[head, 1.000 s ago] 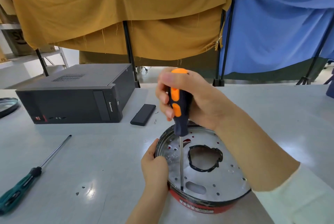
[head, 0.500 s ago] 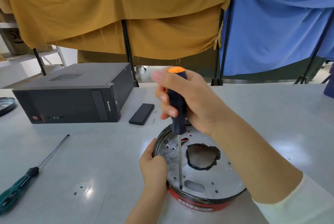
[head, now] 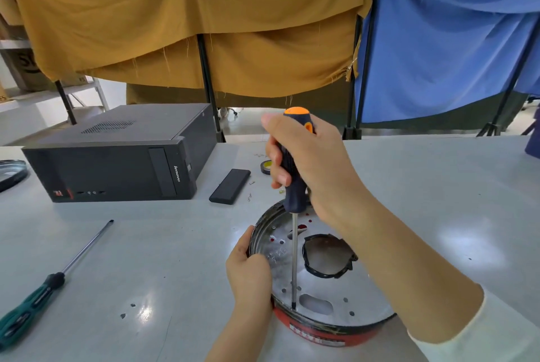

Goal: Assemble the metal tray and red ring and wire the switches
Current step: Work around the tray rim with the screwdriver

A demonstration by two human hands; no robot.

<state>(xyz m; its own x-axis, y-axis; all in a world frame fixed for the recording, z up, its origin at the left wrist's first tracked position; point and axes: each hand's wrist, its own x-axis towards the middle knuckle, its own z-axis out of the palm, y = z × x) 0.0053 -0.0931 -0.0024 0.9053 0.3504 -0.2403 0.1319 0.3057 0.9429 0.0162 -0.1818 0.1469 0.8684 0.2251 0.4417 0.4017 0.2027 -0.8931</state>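
Grey worktable (head: 438,200), curtained backdrop. Item: metal tray (head: 330,294) seated in red ring (head: 321,332), near edge. Left hand (head: 249,271) curls round the tray rim; right hand (head: 309,162) wraps fingers round orange-black screwdriver (head: 293,186), tip at a tray hole. Risk: tip may slip if the shaft tilts. Legible: "lenovo" on desktop computer (head: 117,162). Ring label unreadable.

Black computer case (head: 117,162) on table (head: 438,186); green-handled screwdriver (head: 43,288) lying left; ochre cloth (head: 190,25), blue cloth (head: 453,45) behind.
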